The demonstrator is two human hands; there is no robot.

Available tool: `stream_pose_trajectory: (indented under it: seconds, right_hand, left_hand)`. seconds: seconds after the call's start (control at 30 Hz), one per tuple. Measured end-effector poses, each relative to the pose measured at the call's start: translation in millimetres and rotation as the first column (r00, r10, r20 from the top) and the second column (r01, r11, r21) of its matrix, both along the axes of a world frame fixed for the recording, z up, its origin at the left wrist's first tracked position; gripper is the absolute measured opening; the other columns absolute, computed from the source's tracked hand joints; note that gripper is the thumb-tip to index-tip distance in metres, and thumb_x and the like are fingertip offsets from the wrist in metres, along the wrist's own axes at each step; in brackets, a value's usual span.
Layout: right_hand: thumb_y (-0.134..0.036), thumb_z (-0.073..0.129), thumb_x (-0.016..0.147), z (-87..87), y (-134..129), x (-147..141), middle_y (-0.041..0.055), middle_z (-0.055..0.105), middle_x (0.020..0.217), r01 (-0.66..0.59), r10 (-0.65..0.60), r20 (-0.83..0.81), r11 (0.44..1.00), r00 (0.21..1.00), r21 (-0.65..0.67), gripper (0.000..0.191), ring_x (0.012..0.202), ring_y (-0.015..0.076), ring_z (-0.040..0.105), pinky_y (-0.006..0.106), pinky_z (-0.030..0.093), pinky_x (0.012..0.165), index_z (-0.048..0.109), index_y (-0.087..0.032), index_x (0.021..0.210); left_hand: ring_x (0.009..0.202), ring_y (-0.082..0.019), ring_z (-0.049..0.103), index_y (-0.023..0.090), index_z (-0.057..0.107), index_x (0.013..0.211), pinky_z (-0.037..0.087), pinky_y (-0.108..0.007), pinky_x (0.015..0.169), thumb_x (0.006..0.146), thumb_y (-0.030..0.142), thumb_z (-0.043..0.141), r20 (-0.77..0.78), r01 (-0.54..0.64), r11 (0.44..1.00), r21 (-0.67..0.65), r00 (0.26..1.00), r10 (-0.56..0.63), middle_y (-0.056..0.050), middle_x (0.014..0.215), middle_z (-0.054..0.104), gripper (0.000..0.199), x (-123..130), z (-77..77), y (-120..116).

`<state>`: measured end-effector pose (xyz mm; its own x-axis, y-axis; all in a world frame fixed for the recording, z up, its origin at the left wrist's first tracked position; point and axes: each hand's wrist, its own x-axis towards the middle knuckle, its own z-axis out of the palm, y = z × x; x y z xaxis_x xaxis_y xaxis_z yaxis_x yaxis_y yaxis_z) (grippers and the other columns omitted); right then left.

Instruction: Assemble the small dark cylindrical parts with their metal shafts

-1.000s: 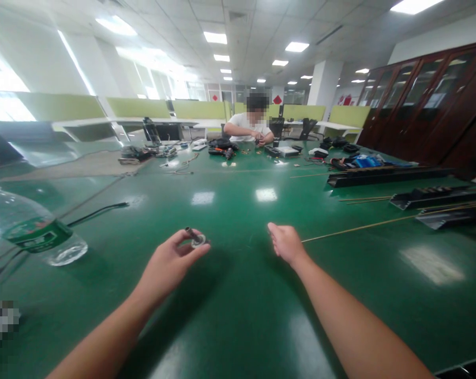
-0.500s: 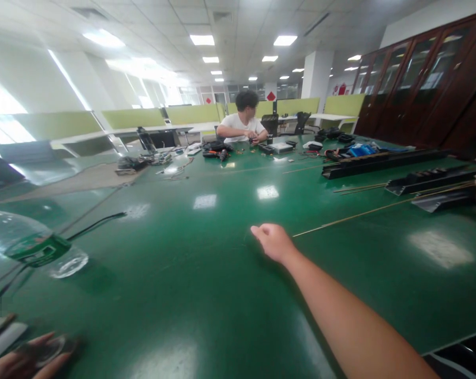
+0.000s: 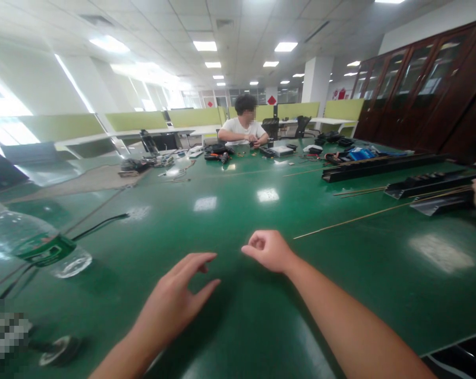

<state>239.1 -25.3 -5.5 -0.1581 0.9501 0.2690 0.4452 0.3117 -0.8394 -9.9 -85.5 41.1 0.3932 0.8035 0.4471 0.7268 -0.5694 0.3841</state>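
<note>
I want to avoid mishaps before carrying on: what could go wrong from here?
The right hand is close to the end of a thin brass-coloured rod; swinging outward might knock it. A black cable passes close to the green-labelled plastic bottle; a tug could disturb it. The round part at lower left might roll if bumped.

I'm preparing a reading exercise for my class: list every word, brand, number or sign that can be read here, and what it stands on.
No text is readable.
Green label on the bottle: pale marks, too blurred.
Red diamond in the background: too small to tell any writing.
</note>
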Motion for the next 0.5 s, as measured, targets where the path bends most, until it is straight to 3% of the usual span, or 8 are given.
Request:
stream_pose_trajectory:
  seconds: [0.1, 0.23, 0.37, 0.5]
  right_hand:
    - [-0.041, 0.071, 0.075, -1.6, -2.3, -1.8, -0.0027, 0.057, 0.058, -0.076, 0.076, -0.02, 0.997, 0.997, 0.008, 0.026, 0.051, 0.0094, 0.047, 0.021, 0.033, 0.049, 0.066, -0.016, 0.074]
    - [-0.039, 0.073, 0.074, -4.0, -0.9, -2.4, -0.0031, 0.056, 0.057, -0.101, 0.1, -0.061, 0.995, 0.993, -0.014, 0.026, 0.052, 0.0092, 0.047, 0.02, 0.032, 0.048, 0.063, -0.015, 0.068]
    - [-0.047, 0.073, 0.074, -1.4, -0.8, -1.5, -0.0023, 0.058, 0.06, -0.144, 0.138, -0.1, 0.988, 0.985, -0.061, 0.032, 0.054, 0.0098, 0.047, 0.02, 0.034, 0.049, 0.068, -0.015, 0.074]
    - [-0.053, 0.07, 0.076, 1.7, -1.7, -0.8, -0.0003, 0.06, 0.06, -0.146, 0.142, -0.06, 0.987, 0.988, -0.066, 0.038, 0.052, 0.0101, 0.049, 0.021, 0.034, 0.05, 0.07, -0.015, 0.074]
  left_hand:
    - [0.089, -0.02, 0.065, 0.027, 0.059, 0.119, 0.053, -0.032, 0.082, 0.08, 0.031, 0.067, -0.076, 0.142, 0.987, -0.081, 0.986, -0.148, -0.004, 0.103, 0.067, 0.04, 48.5, -6.7, 26.2]
    - [0.092, -0.02, 0.066, 0.025, 0.065, 0.108, 0.052, -0.031, 0.085, 0.081, 0.016, 0.057, -0.086, 0.181, 0.98, -0.083, 0.978, -0.188, -0.003, 0.102, 0.07, 0.03, 73.0, -13.9, 46.8]
    - [0.094, -0.023, 0.068, 0.027, 0.067, 0.107, 0.052, -0.034, 0.088, 0.085, 0.025, 0.055, -0.084, 0.099, 0.993, -0.072, 0.991, -0.104, -0.002, 0.103, 0.072, 0.025, 54.5, -7.1, 44.6]
    - [0.092, -0.026, 0.068, 0.034, 0.066, 0.115, 0.054, -0.039, 0.089, 0.081, 0.047, 0.064, 0.084, -0.116, 0.993, -0.028, 0.99, 0.118, 0.0, 0.104, 0.072, 0.036, -1.9, 14.2, 19.1]
